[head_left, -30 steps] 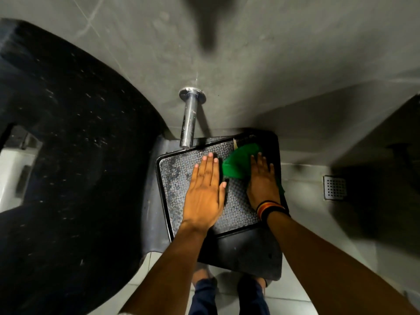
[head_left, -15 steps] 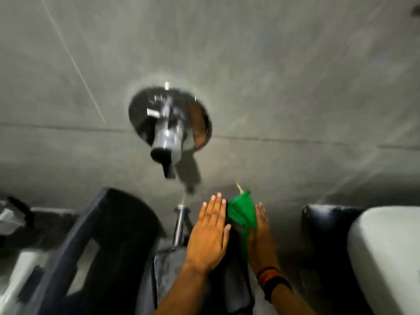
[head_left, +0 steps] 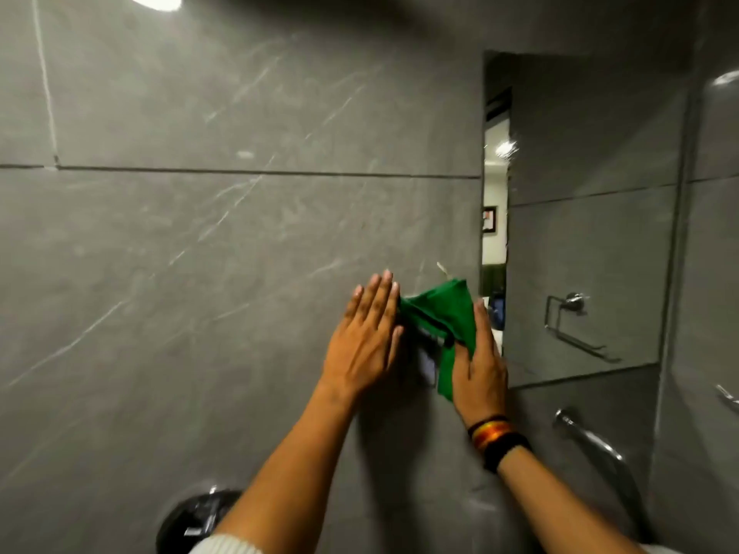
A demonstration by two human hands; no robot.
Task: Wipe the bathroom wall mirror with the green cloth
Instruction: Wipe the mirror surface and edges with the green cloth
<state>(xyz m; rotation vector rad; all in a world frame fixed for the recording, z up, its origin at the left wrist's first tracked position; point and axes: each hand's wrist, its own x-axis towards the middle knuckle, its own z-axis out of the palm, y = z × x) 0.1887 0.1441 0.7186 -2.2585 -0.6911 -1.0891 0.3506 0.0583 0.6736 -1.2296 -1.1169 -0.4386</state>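
The green cloth [head_left: 447, 315] hangs bunched between my two raised hands, in front of the grey tiled wall. My right hand [head_left: 480, 363], with dark and striped bands at the wrist, grips the cloth's right side. My left hand [head_left: 366, 337] is flat with fingers straight, its fingertips touching the cloth's left end. The wall mirror [head_left: 580, 217] is a frameless rectangle on the wall just right of my hands; its left edge sits behind the cloth and my right hand.
Grey stone tiles [head_left: 220, 233] cover the wall to the left. A chrome round fitting [head_left: 192, 521] shows at the bottom left. A chrome curved tap [head_left: 600, 449] sticks out below the mirror. The mirror reflects a paper holder [head_left: 572, 309] and a lit doorway.
The view has swung up from the floor mat and the tap to the wall and mirror. Both hands rose with the cloth from the mat to mirror height.
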